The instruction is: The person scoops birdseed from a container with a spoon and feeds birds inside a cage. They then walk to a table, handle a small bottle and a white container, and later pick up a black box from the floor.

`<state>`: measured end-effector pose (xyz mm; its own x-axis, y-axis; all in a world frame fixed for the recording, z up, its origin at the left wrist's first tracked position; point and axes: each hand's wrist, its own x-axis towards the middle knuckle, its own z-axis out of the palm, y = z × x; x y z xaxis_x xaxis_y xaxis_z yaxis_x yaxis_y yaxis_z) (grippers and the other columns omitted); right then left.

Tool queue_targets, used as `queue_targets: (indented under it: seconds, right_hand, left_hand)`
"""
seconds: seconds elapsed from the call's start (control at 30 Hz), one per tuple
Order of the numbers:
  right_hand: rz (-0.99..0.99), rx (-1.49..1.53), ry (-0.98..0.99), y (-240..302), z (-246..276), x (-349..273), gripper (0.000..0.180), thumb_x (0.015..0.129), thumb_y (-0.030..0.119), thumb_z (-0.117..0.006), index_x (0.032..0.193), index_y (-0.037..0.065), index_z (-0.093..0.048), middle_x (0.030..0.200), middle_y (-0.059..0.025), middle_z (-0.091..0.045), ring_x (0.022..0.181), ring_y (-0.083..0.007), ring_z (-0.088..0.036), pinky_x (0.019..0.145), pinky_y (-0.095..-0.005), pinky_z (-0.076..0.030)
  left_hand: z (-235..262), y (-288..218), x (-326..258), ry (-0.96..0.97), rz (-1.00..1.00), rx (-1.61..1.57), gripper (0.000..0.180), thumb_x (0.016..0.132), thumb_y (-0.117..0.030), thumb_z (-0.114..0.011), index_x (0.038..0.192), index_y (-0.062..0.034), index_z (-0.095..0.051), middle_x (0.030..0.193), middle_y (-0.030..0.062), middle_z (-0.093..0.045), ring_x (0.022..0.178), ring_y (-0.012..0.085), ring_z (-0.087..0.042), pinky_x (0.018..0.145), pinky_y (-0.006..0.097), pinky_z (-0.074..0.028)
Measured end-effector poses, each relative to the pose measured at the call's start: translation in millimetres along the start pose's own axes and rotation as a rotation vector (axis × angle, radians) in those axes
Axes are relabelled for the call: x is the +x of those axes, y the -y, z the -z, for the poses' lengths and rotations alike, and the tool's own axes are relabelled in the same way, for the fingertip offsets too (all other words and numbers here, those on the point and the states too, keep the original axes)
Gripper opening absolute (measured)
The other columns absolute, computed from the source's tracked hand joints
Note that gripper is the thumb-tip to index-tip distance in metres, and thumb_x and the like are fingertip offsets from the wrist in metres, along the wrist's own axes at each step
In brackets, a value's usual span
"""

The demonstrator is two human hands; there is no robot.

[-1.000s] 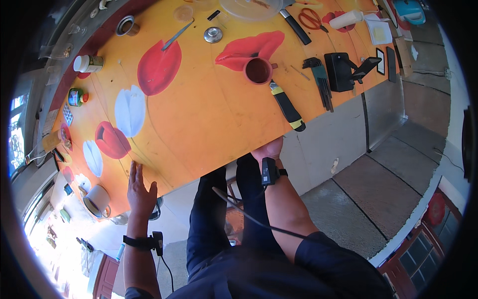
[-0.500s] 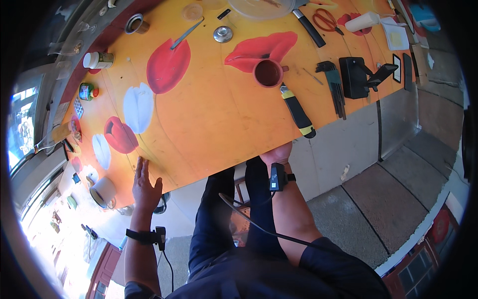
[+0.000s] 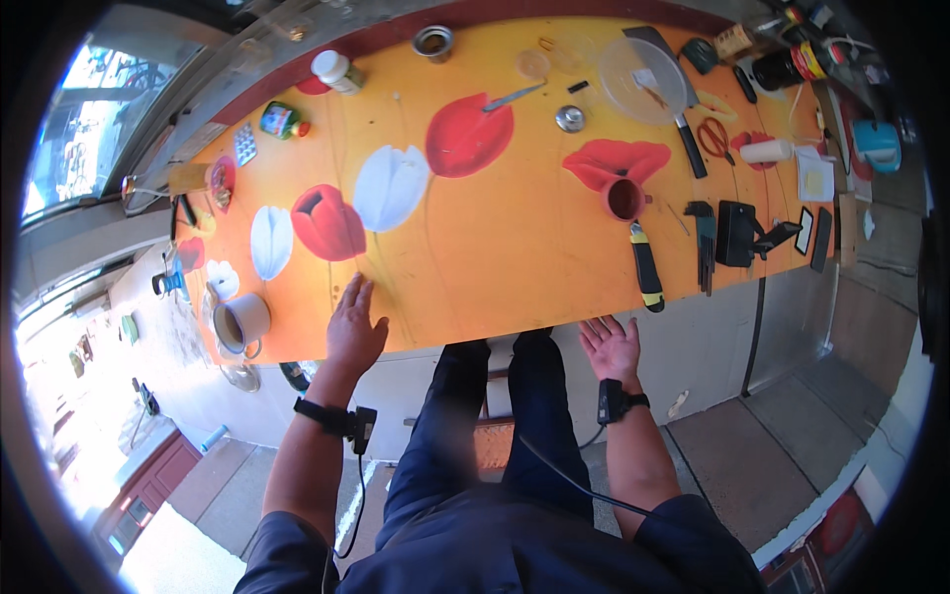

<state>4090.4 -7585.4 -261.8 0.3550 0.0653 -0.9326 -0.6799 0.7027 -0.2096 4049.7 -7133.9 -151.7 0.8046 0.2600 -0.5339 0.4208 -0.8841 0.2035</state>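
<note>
My left hand (image 3: 356, 329) lies flat on the near edge of the orange tulip-patterned table (image 3: 475, 267), fingers stretched out, holding nothing. Just below the table's front edge, my right hand (image 3: 610, 348) hangs palm up with its fingers spread, also holding nothing. Closest to the right hand on the tabletop is a black-and-yellow handled tool (image 3: 647, 269), its tip by a reddish mug of dark liquid (image 3: 623, 200). A white mug (image 3: 240, 323) stands left of my left hand at the table's corner.
On the right are hex keys (image 3: 704, 243), a black stand (image 3: 737, 234), red scissors (image 3: 712, 137) and a black-handled knife (image 3: 689, 147). Along the back stand a metal cup (image 3: 432, 43), a white bottle (image 3: 336, 71) and a clear round lid (image 3: 641, 81). A green bottle (image 3: 281, 120) lies left.
My right hand has come out from under the table edge and turned palm up, fingers spread. The left hand stays on the table. The view has swung left, so the table appears shifted right.
</note>
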Motion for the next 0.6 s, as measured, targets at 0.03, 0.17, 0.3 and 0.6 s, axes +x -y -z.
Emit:
queue_targets:
  seconds: [0.03,0.17,0.3,0.6]
  right_hand:
    - [-0.003,-0.116,-0.010,1,7,-8,0.071,0.103,0.065,-0.039,0.142,0.007,-0.051,0.144,-0.0170,-0.055,0.132,-0.0337,-0.054,0.113,-0.0477,-0.038]
    - [-0.014,-0.514,-0.078,3,22,-35,0.069,0.101,0.067,-0.041,0.129,0.007,-0.059,0.125,-0.0126,-0.067,0.115,-0.0294,-0.065,0.103,-0.0443,-0.044]
    - [-0.030,-0.731,-0.035,-3,15,-56,0.063,0.102,0.062,-0.047,0.129,0.007,-0.059,0.119,-0.0109,-0.069,0.110,-0.0261,-0.067,0.098,-0.0400,-0.047]
    - [-0.080,-0.933,0.032,-36,-47,-85,0.047,0.105,0.046,-0.055,0.130,0.006,-0.059,0.117,-0.0104,-0.070,0.107,-0.0229,-0.069,0.092,-0.0350,-0.051]
  left_hand:
    - [2,1,0,0.007,0.008,-0.038,0.069,0.087,-0.017,-0.071,0.149,0.0001,-0.046,0.161,0.0176,-0.039,0.144,0.0350,-0.044,0.116,0.042,-0.041]
    - [9,3,-7,-0.051,0.024,-0.136,0.065,0.089,-0.017,-0.069,0.148,0.0006,-0.046,0.157,0.0173,-0.044,0.138,0.0354,-0.050,0.112,0.042,-0.044]
    - [7,9,-31,-0.051,0.040,-0.226,0.063,0.089,-0.017,-0.069,0.146,-0.0003,-0.048,0.154,0.0170,-0.047,0.134,0.0358,-0.054,0.109,0.044,-0.047]
    - [-13,42,-107,0.114,0.083,-0.283,0.061,0.088,-0.018,-0.069,0.144,-0.0029,-0.050,0.151,0.0159,-0.050,0.129,0.0363,-0.057,0.105,0.046,-0.049]
